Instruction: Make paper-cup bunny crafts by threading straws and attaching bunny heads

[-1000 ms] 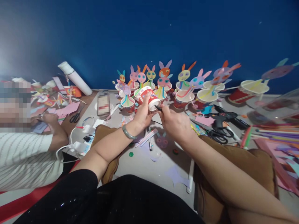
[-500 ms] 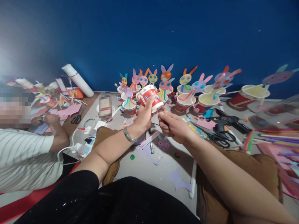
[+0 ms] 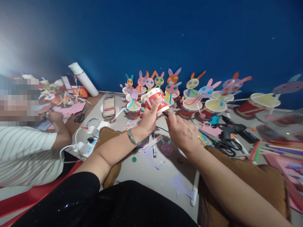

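My left hand (image 3: 148, 121) is wrapped round a red and white paper cup (image 3: 151, 100), tilted with its base toward the right. In my right hand (image 3: 182, 130) is a thin dark tool (image 3: 165, 114), its tip at the cup's base; most of it is hidden by the fingers, so its kind does not show. Just behind the held cup stand several paper cups (image 3: 191, 108) with paper rabbit heads (image 3: 205, 90) on coloured straws. Below my hands lie a black pen (image 3: 154, 148), some cut straws (image 3: 151, 145) and a loose purple rabbit head (image 3: 166, 148).
To the right lie black scissors (image 3: 227, 147), a black glue gun (image 3: 230, 126) and straws (image 3: 286, 146). A power strip (image 3: 91, 146) with plugs and a phone (image 3: 109, 106) are at left. A co-worker in a striped shirt (image 3: 26, 157) sits further left. Behind is a blue wall (image 3: 151, 34).
My right hand has turned so its back faces up, with the dark tool still at the cup's base. The whole view has shifted slightly.
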The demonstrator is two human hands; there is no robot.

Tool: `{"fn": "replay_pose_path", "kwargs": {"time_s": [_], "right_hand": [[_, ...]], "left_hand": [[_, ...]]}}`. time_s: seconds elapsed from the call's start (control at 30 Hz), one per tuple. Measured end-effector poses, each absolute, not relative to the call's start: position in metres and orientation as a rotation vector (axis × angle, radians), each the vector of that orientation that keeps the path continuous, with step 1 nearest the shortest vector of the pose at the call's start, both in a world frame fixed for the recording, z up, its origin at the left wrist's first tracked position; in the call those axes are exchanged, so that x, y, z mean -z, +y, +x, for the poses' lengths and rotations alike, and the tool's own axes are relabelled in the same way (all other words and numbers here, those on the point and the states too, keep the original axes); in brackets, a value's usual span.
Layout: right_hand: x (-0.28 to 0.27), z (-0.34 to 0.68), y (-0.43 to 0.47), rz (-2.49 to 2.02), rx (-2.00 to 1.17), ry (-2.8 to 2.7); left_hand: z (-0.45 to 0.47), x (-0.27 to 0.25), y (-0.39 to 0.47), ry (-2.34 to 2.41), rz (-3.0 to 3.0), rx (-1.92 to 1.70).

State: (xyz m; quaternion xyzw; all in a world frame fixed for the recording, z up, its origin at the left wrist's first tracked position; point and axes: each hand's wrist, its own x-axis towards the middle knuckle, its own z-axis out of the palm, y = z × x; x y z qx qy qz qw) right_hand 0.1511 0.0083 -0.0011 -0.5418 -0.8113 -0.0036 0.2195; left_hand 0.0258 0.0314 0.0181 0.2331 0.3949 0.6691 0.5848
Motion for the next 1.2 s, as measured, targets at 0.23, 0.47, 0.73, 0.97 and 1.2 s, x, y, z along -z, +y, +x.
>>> {"fn": "replay_pose_path", "kwargs": {"time_s": [0.23, 0.47, 0.73, 0.97, 1.2], "right_hand": [[0.0, 0.151, 0.014, -1.28, -0.848, -1.876], [-0.011, 0.15, 0.015, -0.851, -2.074, -1.176], [-0.017, 0.158, 0.019, -0.864, -2.101, -1.141], [-0.015, 0.165, 0.021, -0.902, -1.897, -1.302], [-0.009, 0.17, 0.019, -1.235, -0.712, -1.883]], "left_hand": [[0.026, -0.014, 0.032, 0.88, 0.557, -1.587], [0.023, -0.02, 0.028, 0.805, 0.596, -1.542], [0.01, -0.02, 0.031, 0.659, 0.605, -1.421], [0.006, -0.029, 0.029, 0.496, 0.809, -1.406], [0.014, -0.025, 0.031, 0.498, 0.766, -1.443]]}}
